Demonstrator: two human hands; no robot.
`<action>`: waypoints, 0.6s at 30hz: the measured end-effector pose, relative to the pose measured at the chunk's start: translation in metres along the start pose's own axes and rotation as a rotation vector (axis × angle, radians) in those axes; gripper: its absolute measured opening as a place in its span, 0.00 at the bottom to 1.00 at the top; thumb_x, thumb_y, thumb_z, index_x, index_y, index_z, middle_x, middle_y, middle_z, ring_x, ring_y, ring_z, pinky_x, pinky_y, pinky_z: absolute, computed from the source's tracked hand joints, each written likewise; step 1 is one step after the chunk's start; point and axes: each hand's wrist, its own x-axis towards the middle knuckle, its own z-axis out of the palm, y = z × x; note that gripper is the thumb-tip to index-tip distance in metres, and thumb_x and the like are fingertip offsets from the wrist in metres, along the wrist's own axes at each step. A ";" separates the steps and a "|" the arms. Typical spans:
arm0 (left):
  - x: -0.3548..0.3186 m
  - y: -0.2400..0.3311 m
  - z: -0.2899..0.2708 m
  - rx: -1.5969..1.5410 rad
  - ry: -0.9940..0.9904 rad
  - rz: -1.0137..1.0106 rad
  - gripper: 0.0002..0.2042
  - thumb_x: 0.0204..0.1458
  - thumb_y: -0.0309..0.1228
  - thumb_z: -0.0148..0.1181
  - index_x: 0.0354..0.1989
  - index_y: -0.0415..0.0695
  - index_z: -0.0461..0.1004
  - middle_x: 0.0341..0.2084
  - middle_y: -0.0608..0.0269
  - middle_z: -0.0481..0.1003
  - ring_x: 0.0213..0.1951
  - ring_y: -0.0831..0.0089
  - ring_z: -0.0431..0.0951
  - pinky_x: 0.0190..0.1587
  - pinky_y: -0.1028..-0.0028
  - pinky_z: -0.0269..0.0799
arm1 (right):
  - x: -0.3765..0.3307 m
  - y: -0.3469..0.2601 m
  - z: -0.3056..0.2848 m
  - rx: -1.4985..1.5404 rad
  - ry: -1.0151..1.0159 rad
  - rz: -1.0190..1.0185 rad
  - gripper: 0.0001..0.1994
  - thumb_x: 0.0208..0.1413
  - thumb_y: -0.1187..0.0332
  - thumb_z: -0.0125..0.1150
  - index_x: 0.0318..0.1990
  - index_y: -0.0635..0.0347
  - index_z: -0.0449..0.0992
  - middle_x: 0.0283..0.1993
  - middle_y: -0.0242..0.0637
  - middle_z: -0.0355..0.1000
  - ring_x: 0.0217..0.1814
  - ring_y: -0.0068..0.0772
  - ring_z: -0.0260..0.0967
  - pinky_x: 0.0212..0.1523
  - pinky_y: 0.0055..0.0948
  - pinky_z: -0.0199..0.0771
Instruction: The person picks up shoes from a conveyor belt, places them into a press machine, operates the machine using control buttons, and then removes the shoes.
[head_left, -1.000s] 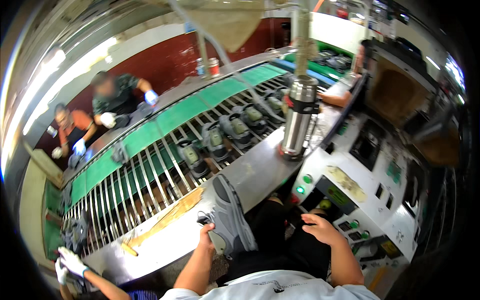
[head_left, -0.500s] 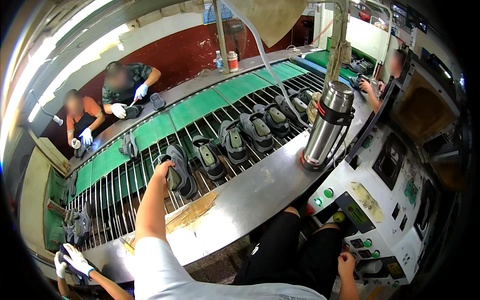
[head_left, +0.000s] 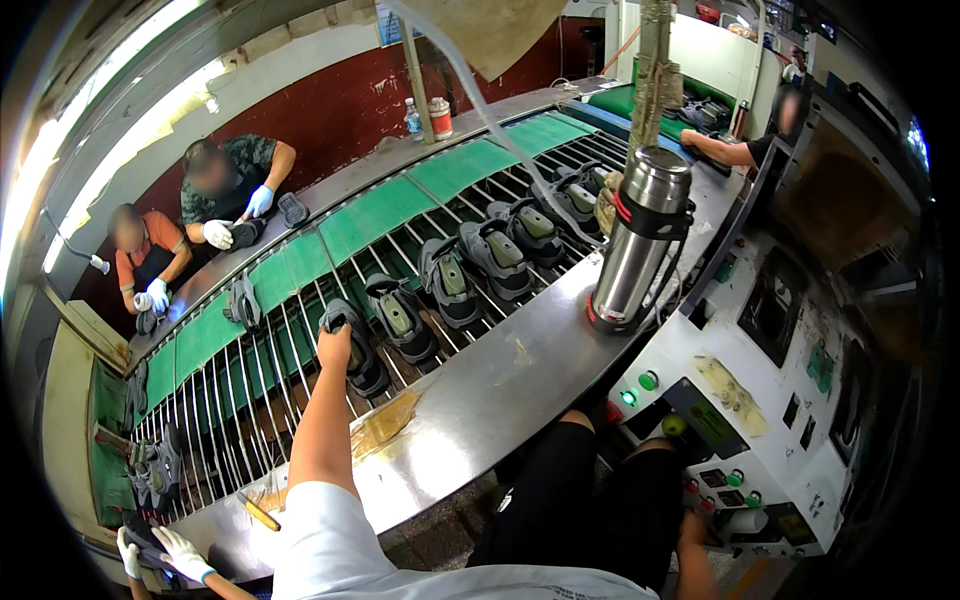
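My left hand (head_left: 335, 347) is closed on the collar and tongue of a grey shoe (head_left: 368, 372) lying on the metal bars of a roller conveyor (head_left: 262, 362). The fingers are partly hidden inside the shoe opening. Just right of it, another grey shoe with an olive tongue (head_left: 404, 322) rests on the bars, and several more follow in a row toward the far right. Low at the right, my right hand (head_left: 692, 528) hangs beside my knee and the white control cabinet (head_left: 668, 352). Its fingers are too dark and hidden to make out.
A steel thermos (head_left: 641, 245) stands on the metal ledge (head_left: 500, 400). A yellow-handled tool (head_left: 260, 512) lies at the ledge's left. Co-workers handle shoes across the conveyor, at lower left and far right. A hose (head_left: 480, 110) hangs over the bars.
The whole view has shifted slightly. My left hand has moved further over the shoe's opening, covering its tongue. The far-right co-worker's arm now stretches out over the ledge.
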 end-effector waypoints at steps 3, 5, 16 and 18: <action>-0.021 -0.015 0.001 -0.059 0.006 -0.011 0.40 0.41 0.45 0.59 0.62 0.36 0.56 0.53 0.39 0.68 0.55 0.47 0.68 0.57 0.62 0.63 | -0.010 -0.041 -0.020 -0.443 -0.106 -0.008 0.20 0.61 0.62 0.36 0.50 0.62 0.73 0.53 0.55 0.68 0.58 0.52 0.64 0.56 0.44 0.64; -0.039 -0.030 0.007 -0.120 0.095 0.086 0.38 0.43 0.41 0.59 0.62 0.36 0.56 0.53 0.40 0.67 0.55 0.46 0.68 0.57 0.62 0.62 | 0.015 -0.012 -0.004 -0.529 -0.126 -0.113 0.20 0.61 0.63 0.35 0.50 0.62 0.73 0.53 0.54 0.69 0.58 0.52 0.64 0.56 0.44 0.64; -0.224 -0.012 0.086 0.265 -0.277 0.748 0.26 0.47 0.41 0.55 0.56 0.47 0.66 0.59 0.48 0.62 0.63 0.49 0.56 0.63 0.47 0.44 | 0.025 0.072 0.054 -0.286 -0.094 -0.108 0.18 0.60 0.63 0.39 0.48 0.62 0.73 0.50 0.48 0.71 0.52 0.49 0.69 0.52 0.42 0.68; -0.236 -0.012 0.102 0.197 -0.197 0.713 0.23 0.49 0.44 0.54 0.54 0.48 0.70 0.59 0.50 0.62 0.64 0.50 0.56 0.63 0.46 0.43 | 0.023 0.061 0.059 -0.262 -0.107 -0.149 0.18 0.60 0.64 0.40 0.48 0.62 0.73 0.49 0.48 0.71 0.51 0.48 0.69 0.52 0.42 0.68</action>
